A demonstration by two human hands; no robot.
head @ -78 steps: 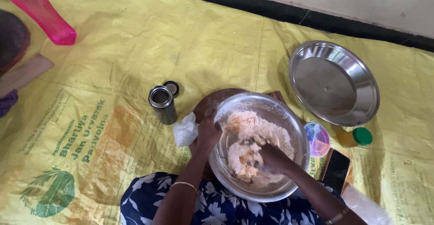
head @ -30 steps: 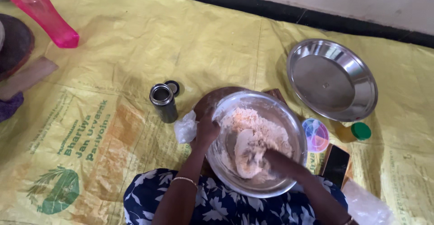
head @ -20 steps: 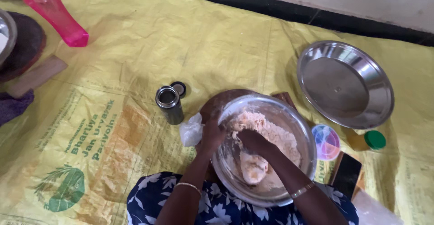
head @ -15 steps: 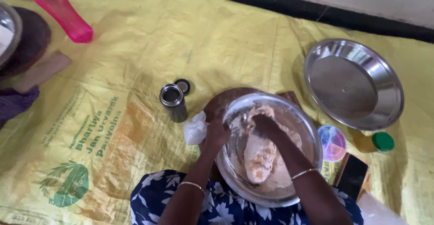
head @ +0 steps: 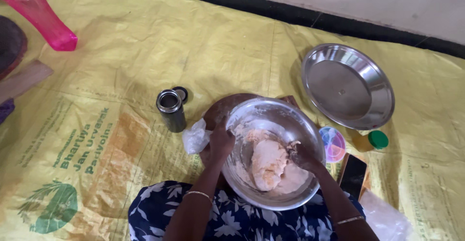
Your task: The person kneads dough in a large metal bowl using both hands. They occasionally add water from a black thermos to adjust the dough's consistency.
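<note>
A round, shiny steel bowl (head: 275, 154) sits on a dark round board (head: 224, 111) over a crinkled yellow woven mat (head: 121, 67). Inside lies a smooth, pale lump of dough (head: 268, 163), flour smeared up the walls. The left hand (head: 221, 144) grips the bowl's rim, fingers curled. The right hand (head: 305, 159) presses against the dough's side, its fingers floured. Nearby stand a small metal can (head: 170, 109), a crumpled plastic bag (head: 194, 137), a wide steel plate (head: 347, 86) and a pink bottle (head: 36, 13).

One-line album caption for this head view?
Left hand steadies a steel bowl; right hand presses the dough.
</note>
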